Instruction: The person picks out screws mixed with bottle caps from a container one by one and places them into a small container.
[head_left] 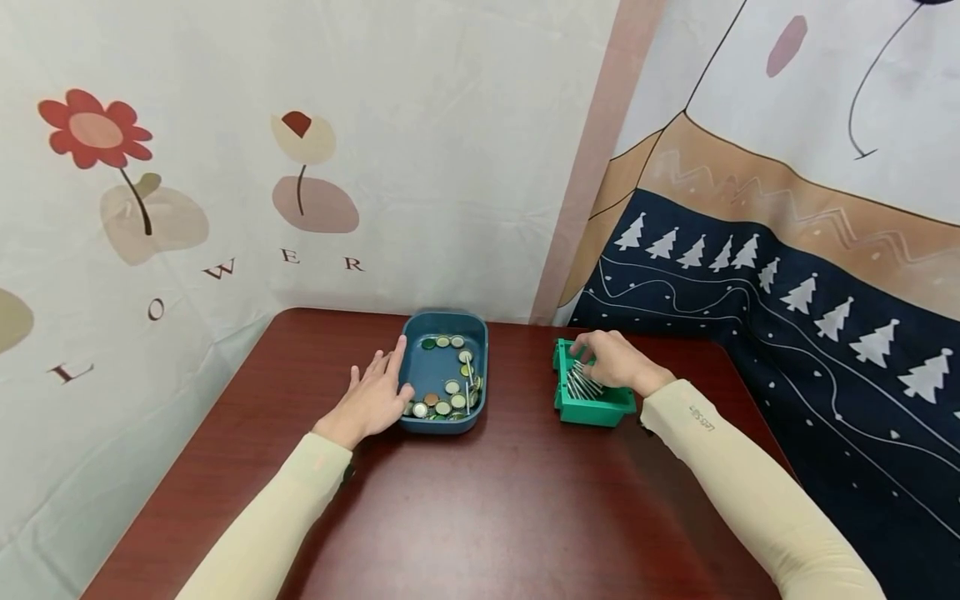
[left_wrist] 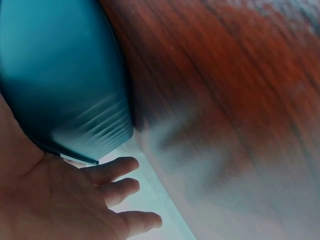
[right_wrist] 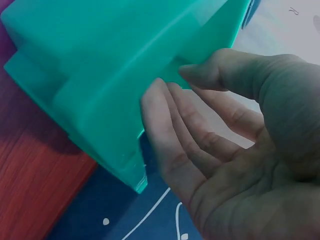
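My left hand point(head_left: 369, 398) rests against the left rim of a blue rectangular tray point(head_left: 444, 429), its fingers spread and fairly straight. Inside the tray lie several round bottle-cap-like discs point(head_left: 443, 407), mostly pale, with a few thin silver rods among them on the right side. In the left wrist view the tray's outer wall point(left_wrist: 65, 75) is beside the palm. My right hand point(head_left: 617, 360) reaches over a green plastic bin point(head_left: 592, 414) of thin silver nail-like rods point(head_left: 579, 383). In the right wrist view its fingers bend loosely at the bin, thumb apart; no held thing shows.
Both containers stand near the far edge of a dark red-brown wooden table point(head_left: 480, 517). A pale printed cloth point(head_left: 450, 167) hangs behind them, and a navy cloth with white trees point(head_left: 787, 333) hangs along the right side.
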